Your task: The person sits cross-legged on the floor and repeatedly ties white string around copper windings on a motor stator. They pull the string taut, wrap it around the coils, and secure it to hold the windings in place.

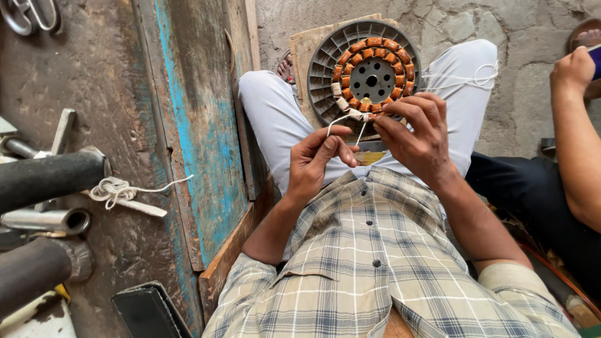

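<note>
Head view: both hands at a copper-wound stator [372, 76] on the lap.
Left hand [316, 161] pinches white tubing [343, 119]; right hand [418, 134], fingers curled, grips the stator's near edge.

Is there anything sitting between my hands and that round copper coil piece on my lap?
Nothing visible does. The left hand pinches the white cord at the coil ring, and the right hand rests on its near rim.

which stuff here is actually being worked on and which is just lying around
In hand:
- left hand pinching the white sleeved wire
- right hand on the copper-wound stator
- grey finned housing under it

Lying about:
- bundle of white string
- metal tubes
- black case
- another person's arm
</note>
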Motion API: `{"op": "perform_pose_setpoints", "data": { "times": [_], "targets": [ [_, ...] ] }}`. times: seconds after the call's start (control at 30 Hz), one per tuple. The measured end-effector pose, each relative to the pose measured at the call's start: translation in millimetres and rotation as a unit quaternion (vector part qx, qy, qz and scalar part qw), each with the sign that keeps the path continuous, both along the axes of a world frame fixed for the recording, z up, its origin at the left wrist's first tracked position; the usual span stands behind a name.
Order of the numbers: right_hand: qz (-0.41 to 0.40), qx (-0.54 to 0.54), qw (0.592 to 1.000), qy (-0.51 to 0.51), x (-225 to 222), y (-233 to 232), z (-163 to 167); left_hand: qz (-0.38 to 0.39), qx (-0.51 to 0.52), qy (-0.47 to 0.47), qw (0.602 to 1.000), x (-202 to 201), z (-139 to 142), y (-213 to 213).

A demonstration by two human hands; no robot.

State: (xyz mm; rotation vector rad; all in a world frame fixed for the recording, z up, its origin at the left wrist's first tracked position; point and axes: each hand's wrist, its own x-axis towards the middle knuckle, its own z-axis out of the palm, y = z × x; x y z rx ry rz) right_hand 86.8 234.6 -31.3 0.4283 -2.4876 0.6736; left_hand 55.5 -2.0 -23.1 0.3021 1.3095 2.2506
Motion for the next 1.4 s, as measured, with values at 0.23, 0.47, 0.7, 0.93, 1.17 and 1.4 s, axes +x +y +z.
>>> {"op": "perform_pose_setpoints", "data": {
  "times": [0.23, 0.47, 0.7, 0.93, 1.17, 1.4],
  "targets": [
    [0.007, 0.006, 1.0, -0.021, -7, -5, 6, 0.009, -0.039, 0.009, 0.999, 4, -5, 1],
    [0.007, 0.0, 0.999, -0.045, -8, -6, 14, -0.02, -0.033, -0.004, 0.999, 6, -9, 7],
    [0.006, -0.047, 0.997, -0.055, -5, -6, 9, -0.021, -0.055, -0.022, 0.998, 8, -10, 11],
    [-0.011, -0.084, 0.995, -0.054, -5, -7, -6, 0.022, -0.086, -0.031, 0.996, 6, -13, 6],
    [0.016, 0.022, 0.999, 0.036, 0, -14, -1, 0.007, -0.076, -0.052, 0.996, 5, -8, 12],
    [0.053, 0.015, 0.998, 0.015, 11, -14, 1, -0.055, -0.023, -0.054, 0.997, -17, 19, 19]
  ]
}}
